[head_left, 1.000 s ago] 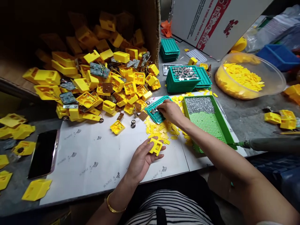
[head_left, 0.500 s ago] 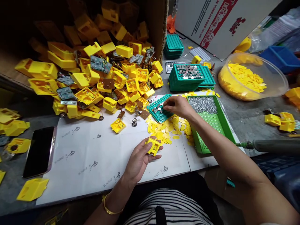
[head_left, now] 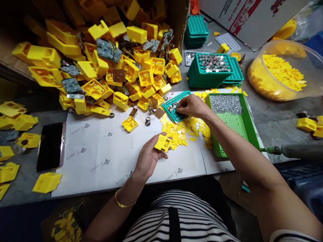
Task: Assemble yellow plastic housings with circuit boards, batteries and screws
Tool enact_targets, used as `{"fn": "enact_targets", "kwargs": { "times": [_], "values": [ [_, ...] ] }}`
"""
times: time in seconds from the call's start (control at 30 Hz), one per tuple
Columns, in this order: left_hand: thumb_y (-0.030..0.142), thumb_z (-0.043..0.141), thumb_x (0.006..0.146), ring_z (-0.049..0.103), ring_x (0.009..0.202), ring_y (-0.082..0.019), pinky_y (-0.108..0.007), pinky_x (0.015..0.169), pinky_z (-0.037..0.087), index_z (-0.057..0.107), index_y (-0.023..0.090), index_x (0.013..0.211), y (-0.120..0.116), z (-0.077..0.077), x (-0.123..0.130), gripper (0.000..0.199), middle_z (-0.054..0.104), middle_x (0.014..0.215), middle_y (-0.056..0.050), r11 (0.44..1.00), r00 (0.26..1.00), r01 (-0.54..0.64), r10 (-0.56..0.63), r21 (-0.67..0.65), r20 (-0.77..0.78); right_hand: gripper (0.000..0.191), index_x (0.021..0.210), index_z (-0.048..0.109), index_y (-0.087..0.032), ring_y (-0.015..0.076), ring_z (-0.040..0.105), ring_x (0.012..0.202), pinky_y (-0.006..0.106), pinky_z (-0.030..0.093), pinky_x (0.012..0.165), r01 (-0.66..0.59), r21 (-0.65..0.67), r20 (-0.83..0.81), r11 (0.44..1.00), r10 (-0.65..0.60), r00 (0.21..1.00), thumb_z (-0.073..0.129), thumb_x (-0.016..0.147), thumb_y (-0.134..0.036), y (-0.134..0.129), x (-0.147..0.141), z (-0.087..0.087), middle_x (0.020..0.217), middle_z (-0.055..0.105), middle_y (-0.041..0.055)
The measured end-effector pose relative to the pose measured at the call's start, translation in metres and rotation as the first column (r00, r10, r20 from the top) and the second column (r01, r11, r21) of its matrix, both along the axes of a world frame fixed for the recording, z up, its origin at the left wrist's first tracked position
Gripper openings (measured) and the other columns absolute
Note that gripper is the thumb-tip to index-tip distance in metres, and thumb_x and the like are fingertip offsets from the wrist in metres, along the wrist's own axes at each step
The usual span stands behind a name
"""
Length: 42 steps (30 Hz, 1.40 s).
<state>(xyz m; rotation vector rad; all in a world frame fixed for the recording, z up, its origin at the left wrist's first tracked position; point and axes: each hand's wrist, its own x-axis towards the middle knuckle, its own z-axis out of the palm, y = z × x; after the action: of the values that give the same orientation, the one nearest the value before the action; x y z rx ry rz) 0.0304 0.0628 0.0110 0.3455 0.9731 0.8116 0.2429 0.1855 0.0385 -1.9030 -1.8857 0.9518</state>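
My left hand point(head_left: 148, 156) holds a small yellow plastic case point(head_left: 163, 143) between thumb and fingers, its side with a speaker-hole pattern and a square recess facing up. Over a teal tray point(head_left: 178, 118) of silver button cells point(head_left: 173, 106), my right hand point(head_left: 190, 106) has its fingers pinched together at the cells. Whatever lies between those fingertips is too small to make out. Below the tray spread many flat yellow pieces point(head_left: 178, 134). To the left of them lie an open yellow case point(head_left: 130, 124) and some loose round cells point(head_left: 147, 121).
Yellow cases point(head_left: 121, 99) with wires and circuit boards spill from a cardboard box. A green basket point(head_left: 247, 127) of screws lies under my right forearm. Behind are stacked teal trays point(head_left: 207, 75) and a clear bowl point(head_left: 270, 90). A phone point(head_left: 50, 147) lies left; an electric screwdriver point(head_left: 297, 151) right.
The yellow case has turned in my left hand, and its hole-patterned face now shows. My right hand is still at the teal tray. The whole view has shifted.
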Motion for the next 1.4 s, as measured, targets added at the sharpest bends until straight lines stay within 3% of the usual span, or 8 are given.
{"fn": "enact_targets", "kwargs": {
  "times": [0.13, 0.2, 0.4, 0.57, 0.83, 1.07, 1.27, 1.4],
  "values": [
    [0.033, 0.06, 0.087, 0.071, 0.087, -0.021, -0.029, 0.069, 0.057, 0.065, 0.013, 0.109, 0.001, 0.0, 0.002, 0.031, 0.071, 0.105, -0.012, 0.997, 0.995, -0.058, 0.061, -0.041, 0.076, 0.006, 0.072, 0.068, -0.014, 0.0107, 0.055, 0.054, 0.026, 0.045, 0.053, -0.061, -0.019, -0.301, 0.998, 0.052, 0.952, 0.066, 0.072, -0.02, -0.034, -0.013, 0.014, 0.06, 0.062, 0.0007],
    [0.031, 0.06, 0.087, 0.068, 0.098, -0.023, -0.034, 0.08, 0.058, 0.065, 0.014, 0.106, 0.001, 0.001, 0.005, 0.026, 0.069, 0.11, -0.011, 0.995, 0.99, -0.09, 0.094, -0.035, 0.106, 0.006, 0.076, 0.068, -0.014, 0.0105, 0.056, 0.058, 0.025, 0.044, 0.055, -0.117, 0.025, -0.334, 0.993, 0.119, 0.935, 0.064, 0.074, -0.02, -0.059, -0.023, 0.02, 0.064, 0.064, 0.0003],
    [0.033, 0.064, 0.086, 0.064, 0.101, -0.018, -0.035, 0.085, 0.057, 0.063, 0.017, 0.106, -0.004, 0.005, 0.012, 0.026, 0.066, 0.114, -0.007, 0.99, 0.988, -0.129, 0.124, 0.059, 0.094, 0.009, 0.088, 0.066, -0.017, 0.0124, 0.057, 0.069, 0.024, 0.036, 0.062, -0.226, 0.208, 0.042, 0.952, 0.222, 0.974, 0.058, 0.086, -0.021, -0.108, -0.047, 0.019, 0.079, 0.067, 0.0027],
    [0.038, 0.071, 0.08, 0.066, 0.089, -0.016, -0.034, 0.082, 0.058, 0.06, 0.02, 0.107, -0.013, 0.008, 0.016, 0.035, 0.067, 0.102, -0.003, 0.983, 0.991, -0.12, 0.128, 0.14, -0.051, 0.012, 0.089, 0.064, -0.016, 0.0148, 0.056, 0.068, 0.027, 0.022, 0.054, -0.278, 0.113, 0.35, 0.954, 0.223, 0.91, 0.052, 0.092, -0.019, -0.117, -0.053, 0.02, 0.088, 0.067, 0.0062],
    [0.037, 0.069, 0.081, 0.064, 0.093, -0.015, -0.032, 0.078, 0.059, 0.059, 0.02, 0.109, -0.026, -0.001, 0.02, 0.034, 0.066, 0.104, -0.004, 0.983, 0.994, -0.1, 0.106, 0.155, -0.031, 0.008, 0.082, 0.067, -0.018, 0.0135, 0.058, 0.072, 0.026, 0.024, 0.057, -0.292, 0.064, 0.272, 0.954, 0.265, 0.925, 0.061, 0.087, -0.016, -0.125, -0.044, 0.024, 0.083, 0.068, 0.0018],
    [0.036, 0.072, 0.079, 0.066, 0.09, -0.014, -0.033, 0.083, 0.058, 0.06, 0.019, 0.107, -0.025, -0.003, 0.019, 0.034, 0.068, 0.104, -0.004, 0.979, 0.99, -0.137, 0.137, 0.148, 0.011, 0.018, 0.1, 0.069, -0.019, 0.0152, 0.058, 0.068, 0.028, 0.022, 0.053, -0.327, 0.084, 0.407, 0.941, 0.267, 0.873, 0.053, 0.091, -0.017, -0.142, -0.047, 0.019, 0.094, 0.067, 0.0071],
    [0.034, 0.073, 0.078, 0.068, 0.09, -0.015, -0.034, 0.084, 0.058, 0.061, 0.02, 0.106, -0.024, -0.001, 0.017, 0.034, 0.069, 0.103, -0.004, 0.972, 0.991, -0.13, 0.131, 0.197, 0.008, 0.013, 0.091, 0.069, -0.017, 0.0137, 0.06, 0.073, 0.024, 0.034, 0.06, -0.179, 0.262, 0.144, 0.948, 0.145, 0.979, 0.057, 0.091, -0.021, -0.141, -0.042, 0.01, 0.087, 0.067, 0.0046],
    [0.031, 0.073, 0.079, 0.067, 0.096, -0.016, -0.032, 0.086, 0.057, 0.062, 0.02, 0.107, -0.025, -0.004, 0.016, 0.033, 0.07, 0.106, -0.004, 0.976, 0.994, -0.111, 0.105, 0.187, 0.04, 0.004, 0.083, 0.068, -0.016, 0.0112, 0.06, 0.071, 0.023, 0.039, 0.065, -0.12, 0.228, -0.021, 0.966, 0.128, 0.992, 0.065, 0.083, -0.013, -0.136, -0.039, 0.011, 0.082, 0.068, 0.0018]
  ]
}}
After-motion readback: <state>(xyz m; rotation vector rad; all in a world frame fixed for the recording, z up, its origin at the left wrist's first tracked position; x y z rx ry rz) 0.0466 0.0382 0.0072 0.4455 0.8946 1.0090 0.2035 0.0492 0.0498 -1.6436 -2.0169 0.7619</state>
